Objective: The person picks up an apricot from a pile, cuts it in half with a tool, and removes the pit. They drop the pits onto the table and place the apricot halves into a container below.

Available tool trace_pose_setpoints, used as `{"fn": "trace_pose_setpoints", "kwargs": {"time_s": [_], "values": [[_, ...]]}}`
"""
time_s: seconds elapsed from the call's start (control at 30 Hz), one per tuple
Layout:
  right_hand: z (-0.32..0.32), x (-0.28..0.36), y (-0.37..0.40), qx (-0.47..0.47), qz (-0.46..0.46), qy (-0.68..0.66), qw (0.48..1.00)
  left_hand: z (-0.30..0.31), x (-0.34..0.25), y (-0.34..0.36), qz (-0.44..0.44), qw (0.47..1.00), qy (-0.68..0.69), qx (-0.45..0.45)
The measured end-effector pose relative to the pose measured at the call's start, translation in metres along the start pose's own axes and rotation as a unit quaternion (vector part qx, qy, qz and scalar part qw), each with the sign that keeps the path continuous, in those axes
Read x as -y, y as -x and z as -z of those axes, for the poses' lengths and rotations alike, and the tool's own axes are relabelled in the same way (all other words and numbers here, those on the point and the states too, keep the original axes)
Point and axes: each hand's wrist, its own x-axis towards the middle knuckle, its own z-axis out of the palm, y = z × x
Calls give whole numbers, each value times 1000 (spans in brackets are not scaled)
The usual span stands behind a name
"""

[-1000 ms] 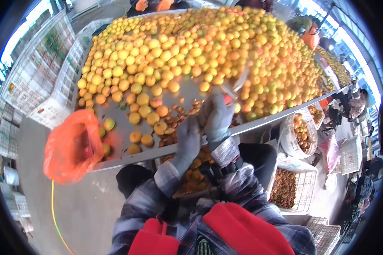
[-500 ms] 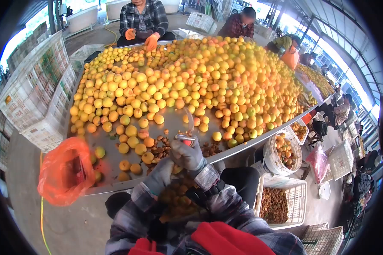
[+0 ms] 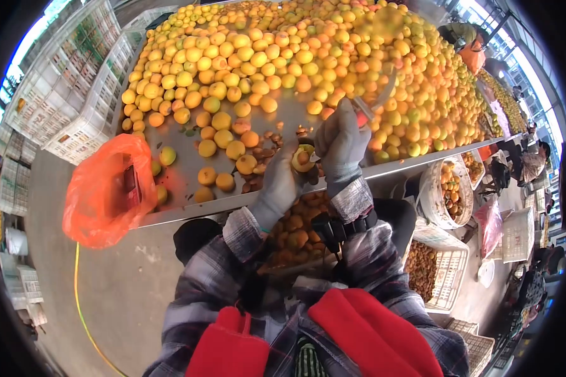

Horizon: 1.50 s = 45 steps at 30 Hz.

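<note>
My left hand (image 3: 279,182), in a grey glove, is closed around a cut apricot (image 3: 304,158), whose opened face shows a pale yellow rim and a darker middle. Beside it, my gloved right hand (image 3: 342,139) grips a knife (image 3: 384,93) with a red handle; the curved blade points up and away from the fruit. Something small and metallic shows between the right fist and the apricot, too blurred to name. Both hands are above the front edge of a metal table (image 3: 284,129), with brown pits or scraps (image 3: 265,151) just beyond them.
Whole apricots (image 3: 245,56) are heaped over the table. An orange plastic bag (image 3: 110,188) hangs at its left corner. Cut fruit (image 3: 295,232) lies below my hands. To the right are a white bucket (image 3: 431,201) and a crate (image 3: 453,270) of brown pits. Crates (image 3: 56,81) are stacked left.
The view has tilted down. My hands, formerly together, have moved slightly apart, with the knife hand shifted to the right. The cut apricot now shows in my left hand.
</note>
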Motion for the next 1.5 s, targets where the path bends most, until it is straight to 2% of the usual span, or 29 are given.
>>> {"fn": "trace_pose_setpoints", "kwargs": {"time_s": [0.07,0.1,0.17,0.2,0.27,0.33,0.4,0.5,0.53,0.57,0.6,0.63,0.67,0.7,0.73,0.77,0.8,0.83,0.87,0.97,1.0,1.03,1.07,1.13,1.23,1.3,1.4,1.43,1.5], "values": [[8,-10,-5,39,124,166,978,-4,0,5,-35,993,-111,-21],[6,-10,-4,39,124,166,978,4,7,0,-35,993,-111,-21],[-1,-10,0,-20,18,29,999,27,24,-14,-206,947,-245,-26],[-3,-12,2,-20,19,29,999,23,23,-11,-206,947,-246,-24],[-8,-15,7,-35,4,21,999,12,20,-6,-287,859,-421,-55],[-12,-20,11,-12,35,54,998,22,29,-13,-297,879,-367,-61],[-10,-22,10,19,2,53,998,24,31,-19,-310,897,-310,-51],[-18,-20,16,50,5,-16,999,21,18,-19,-285,885,-363,-70],[-12,-23,15,55,15,-19,998,20,15,-22,-166,952,-236,-98],[-3,-31,12,93,12,27,995,21,10,-23,-41,986,-104,-123],[1,-35,10,132,10,74,988,27,2,-22,-51,986,-106,-116],[-2,-26,13,140,16,69,988,37,-6,-20,57,995,-74,-28],[-6,-15,18,172,-47,11,984,49,-12,-18,164,984,-42,61],[-7,-8,23,203,-113,-44,972,53,-16,-19,199,921,91,321],[-6,-8,25,210,-110,-47,970,53,-12,-19,193,923,86,323],[-5,-8,27,225,-121,-38,966,49,-4,-22,198,968,23,151],[-3,-8,28,239,-133,-29,961,45,-1,-20,196,979,-39,-28],[1,-9,26,291,-138,-37,946,50,-1,-15,151,976,-154,26],[3,-7,25,295,-135,-40,945,49,-1,-13,146,976,-157,26],[2,4,22,345,-163,-94,919,20,1,-4,119,985,-101,-69],[13,-13,10,320,-151,-63,933,19,-1,-4,123,984,-102,-76],[13,-8,7,277,-116,-115,947,21,-3,-4,106,991,-77,-19],[10,-10,-2,197,-20,-59,979,23,-4,-3,90,994,-50,35],[10,8,-7,100,-22,-79,992,12,-6,-9,-89,995,-16,52],[25,1,4,138,-62,31,988,20,-7,-19,-140,988,29,52],[27,-17,18,114,-108,122,980,20,-6,-16,-290,934,-197,72],[25,-27,28,160,-139,144,967,11,-6,-11,-226,956,-174,62],[25,-29,27,169,-152,150,962,15,-5,-14,-284,915,-283,39],[28,-44,29,174,-145,120,967,15,-4,-12,-270,925,-266,31]]}}
